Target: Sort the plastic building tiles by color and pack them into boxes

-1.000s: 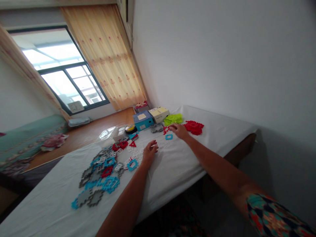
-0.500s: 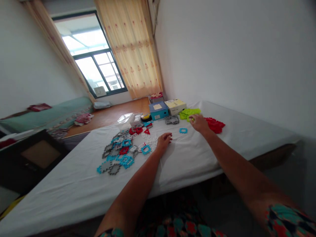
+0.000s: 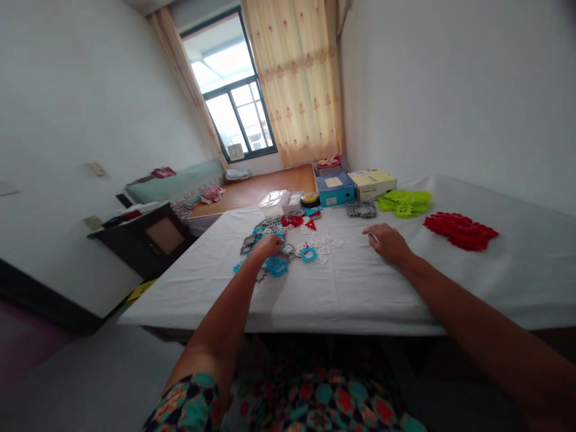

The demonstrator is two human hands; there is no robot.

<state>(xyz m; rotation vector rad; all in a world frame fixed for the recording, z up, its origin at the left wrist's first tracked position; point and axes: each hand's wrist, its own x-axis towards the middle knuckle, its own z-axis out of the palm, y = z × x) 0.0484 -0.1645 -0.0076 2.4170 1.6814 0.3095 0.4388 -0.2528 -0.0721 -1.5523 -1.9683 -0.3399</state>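
My left hand [image 3: 269,245] rests on a mixed pile of flat plastic pieces [image 3: 294,235] in blue, grey, red and white, its fingers curled down onto them; what they grip is hidden. My right hand [image 3: 387,243] lies palm down on the white tablecloth [image 3: 360,288] right of that pile. Its fingers are loosely curled, with a small pale piece showing at the fingertips. Beyond it lie three sorted heaps: grey [image 3: 360,209], lime green [image 3: 405,202] and red [image 3: 461,229].
A blue box [image 3: 335,189], a pale yellow box [image 3: 372,183], a clear plastic tub [image 3: 276,199] and a round yellow-black item [image 3: 310,198] stand at the table's far end. A dark cabinet [image 3: 144,240] stands left of the table. The white wall runs along the right.
My right hand has drawn back from the green and red heaps toward the table's middle. My left hand has moved left onto the mixed pile. The camera has swung round to the left.
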